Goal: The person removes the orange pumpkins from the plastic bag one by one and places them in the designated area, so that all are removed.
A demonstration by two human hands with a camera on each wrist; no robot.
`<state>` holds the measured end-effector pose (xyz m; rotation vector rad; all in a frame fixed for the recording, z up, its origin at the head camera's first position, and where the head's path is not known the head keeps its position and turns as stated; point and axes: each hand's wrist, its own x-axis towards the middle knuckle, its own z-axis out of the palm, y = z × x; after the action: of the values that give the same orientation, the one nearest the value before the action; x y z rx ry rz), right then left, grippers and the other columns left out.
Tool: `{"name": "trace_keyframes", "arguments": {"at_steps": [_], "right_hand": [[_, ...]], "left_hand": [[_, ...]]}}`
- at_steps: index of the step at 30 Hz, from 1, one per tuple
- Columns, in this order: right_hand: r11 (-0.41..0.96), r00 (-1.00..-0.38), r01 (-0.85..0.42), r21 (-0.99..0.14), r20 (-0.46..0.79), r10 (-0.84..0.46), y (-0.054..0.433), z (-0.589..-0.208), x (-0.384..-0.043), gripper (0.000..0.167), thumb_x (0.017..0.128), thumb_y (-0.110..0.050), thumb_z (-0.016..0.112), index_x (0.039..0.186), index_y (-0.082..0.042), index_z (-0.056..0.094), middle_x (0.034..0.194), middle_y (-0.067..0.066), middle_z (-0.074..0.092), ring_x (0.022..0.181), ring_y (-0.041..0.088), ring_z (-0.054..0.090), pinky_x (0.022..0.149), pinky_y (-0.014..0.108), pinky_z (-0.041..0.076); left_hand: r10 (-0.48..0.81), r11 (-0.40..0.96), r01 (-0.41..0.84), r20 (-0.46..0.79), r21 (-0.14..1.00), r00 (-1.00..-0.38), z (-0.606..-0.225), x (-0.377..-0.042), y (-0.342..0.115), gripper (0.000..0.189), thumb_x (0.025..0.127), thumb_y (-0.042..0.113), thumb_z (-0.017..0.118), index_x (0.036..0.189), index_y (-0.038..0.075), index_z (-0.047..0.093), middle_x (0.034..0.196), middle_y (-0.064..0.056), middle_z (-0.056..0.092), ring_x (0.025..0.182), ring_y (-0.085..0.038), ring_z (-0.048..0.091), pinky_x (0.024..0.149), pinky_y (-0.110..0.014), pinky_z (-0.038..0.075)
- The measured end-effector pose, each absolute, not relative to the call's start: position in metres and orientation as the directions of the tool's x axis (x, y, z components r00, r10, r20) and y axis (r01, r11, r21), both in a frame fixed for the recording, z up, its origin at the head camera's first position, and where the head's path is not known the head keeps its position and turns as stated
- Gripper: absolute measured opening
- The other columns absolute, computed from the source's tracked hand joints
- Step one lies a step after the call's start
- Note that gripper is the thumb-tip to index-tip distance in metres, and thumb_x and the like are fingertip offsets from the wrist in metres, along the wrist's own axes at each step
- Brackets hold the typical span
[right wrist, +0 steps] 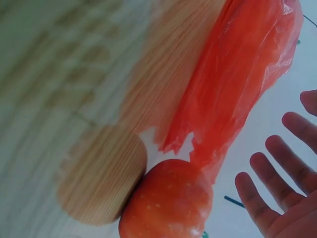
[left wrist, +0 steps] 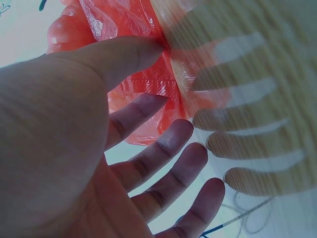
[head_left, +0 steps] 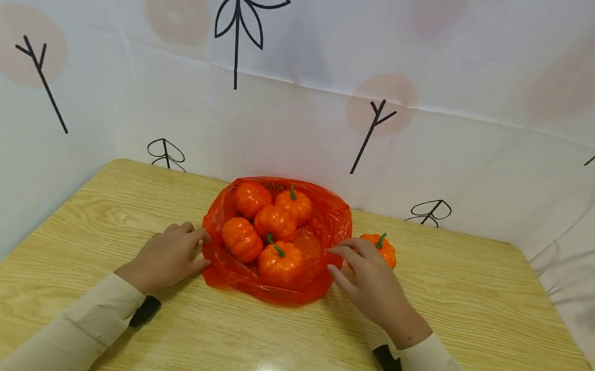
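A red plastic bag [head_left: 263,290] stands on the table with its mouth spread wide, holding several small orange pumpkins [head_left: 281,263] with green stems. At the bag's left side is my left hand [head_left: 168,258]; in the left wrist view its thumb and forefinger, apart from each other, lie right at the red plastic [left wrist: 148,79]. My right hand [head_left: 369,284] hovers by the bag's right rim with fingers spread and nothing in them. Behind that hand, outside the bag, sits another orange pumpkin [head_left: 388,253], partly hidden; the right wrist view shows this pumpkin [right wrist: 168,203] close beside the bag.
The light wooden table [head_left: 222,350] has a glossy top that mirrors the hand and the bag. A white cloth [head_left: 295,126] printed with black plant outlines and pale pink spots hangs behind and at both sides. Black straps [head_left: 389,362] circle both wrists over the pale sleeves.
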<state>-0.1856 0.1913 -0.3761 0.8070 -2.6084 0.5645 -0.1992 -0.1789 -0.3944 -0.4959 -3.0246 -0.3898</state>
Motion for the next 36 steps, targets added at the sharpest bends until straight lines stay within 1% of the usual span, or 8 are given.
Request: {"name": "trace_keyframes", "arguments": {"at_steps": [6,18,21,26,28,33,36], "right_hand": [[0.758,-0.779,-0.592,-0.275,0.435,-0.451,0.187,-0.376,-0.186,0.031,0.088,-0.020,0.077,0.117,-0.010,0.071,0.119,0.008,0.063,0.108,0.024,0.060,0.086,0.038,0.058],[0.754,-0.782,-0.594,-0.280,0.419,-0.461,0.177,-0.375,-0.187,0.032,0.089,-0.023,0.076,0.119,-0.011,0.071,0.119,0.006,0.061,0.103,0.020,0.059,0.077,0.032,0.058],[0.758,-0.787,-0.590,-0.278,0.407,-0.463,0.175,-0.375,-0.187,0.033,0.090,-0.024,0.075,0.120,-0.011,0.070,0.121,0.007,0.061,0.098,0.018,0.058,0.074,0.029,0.057],[0.758,-0.793,-0.586,-0.287,0.398,-0.462,0.173,-0.374,-0.187,0.033,0.090,-0.024,0.075,0.120,-0.011,0.070,0.121,0.007,0.060,0.094,0.018,0.057,0.071,0.027,0.056],[0.756,-0.793,-0.587,-0.290,0.397,-0.463,0.172,-0.374,-0.187,0.032,0.090,-0.023,0.075,0.120,-0.011,0.070,0.121,0.007,0.060,0.096,0.018,0.057,0.073,0.028,0.057],[0.748,-0.783,-0.599,-0.287,0.407,-0.471,0.169,-0.373,-0.188,0.032,0.091,-0.023,0.075,0.120,-0.013,0.070,0.121,0.007,0.061,0.108,0.022,0.060,0.086,0.035,0.058],[0.743,-0.782,-0.602,-0.294,0.408,-0.472,0.167,-0.373,-0.188,0.032,0.091,-0.023,0.074,0.121,-0.013,0.069,0.120,0.006,0.062,0.111,0.023,0.060,0.091,0.038,0.057]], "left_hand": [[0.307,0.916,0.321,0.094,0.240,-0.947,-0.394,-0.199,-0.179,0.031,0.087,0.030,0.076,0.110,0.012,0.065,0.094,-0.004,0.059,0.090,-0.027,0.057,0.068,-0.044,0.050],[0.318,0.913,0.336,0.110,0.233,-0.942,-0.394,-0.199,-0.179,0.032,0.087,0.031,0.076,0.110,0.012,0.065,0.093,-0.003,0.059,0.087,-0.026,0.056,0.065,-0.042,0.049],[0.319,0.912,0.337,0.112,0.233,-0.941,-0.394,-0.199,-0.179,0.032,0.086,0.031,0.076,0.110,0.012,0.065,0.093,-0.003,0.059,0.087,-0.026,0.056,0.065,-0.042,0.049],[0.317,0.913,0.334,0.109,0.235,-0.942,-0.395,-0.199,-0.179,0.032,0.086,0.031,0.076,0.110,0.012,0.065,0.094,-0.003,0.059,0.088,-0.026,0.056,0.066,-0.043,0.049],[0.317,0.913,0.333,0.107,0.235,-0.943,-0.395,-0.199,-0.179,0.032,0.086,0.031,0.076,0.110,0.012,0.065,0.093,-0.003,0.059,0.088,-0.026,0.057,0.067,-0.043,0.050],[0.318,0.913,0.334,0.103,0.236,-0.942,-0.394,-0.199,-0.179,0.032,0.086,0.031,0.077,0.110,0.012,0.065,0.093,-0.003,0.058,0.088,-0.027,0.057,0.066,-0.043,0.050],[0.317,0.913,0.332,0.099,0.239,-0.943,-0.392,-0.198,-0.178,0.033,0.086,0.030,0.077,0.110,0.012,0.065,0.093,-0.003,0.058,0.089,-0.027,0.057,0.067,-0.044,0.050]]}}
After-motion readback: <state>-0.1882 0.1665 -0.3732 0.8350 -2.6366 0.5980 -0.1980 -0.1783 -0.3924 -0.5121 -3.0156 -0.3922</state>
